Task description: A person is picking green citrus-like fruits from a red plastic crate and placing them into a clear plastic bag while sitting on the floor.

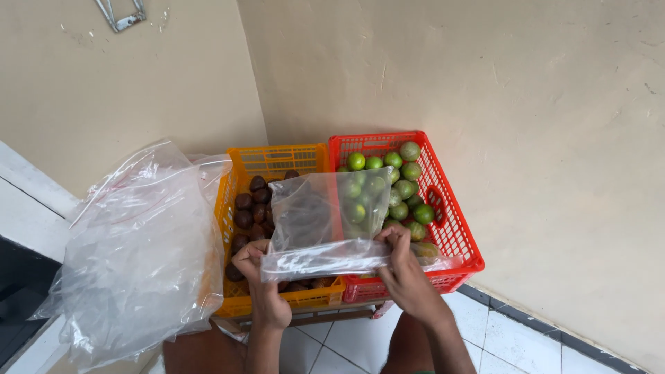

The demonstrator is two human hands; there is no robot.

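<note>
My left hand and my right hand both grip the near edge of a small clear plastic bag, holding it spread out over two baskets. The bag looks empty. Under its left half sits an orange basket with several dark brown scaly fruits. Under its right half sits a red basket filled with several green limes. Part of each basket's contents shows through the bag.
A large bundle of clear plastic bags lies to the left, touching the orange basket. Both baskets stand in a corner of beige walls. White floor tiles lie below right. A metal bracket hangs on the wall, upper left.
</note>
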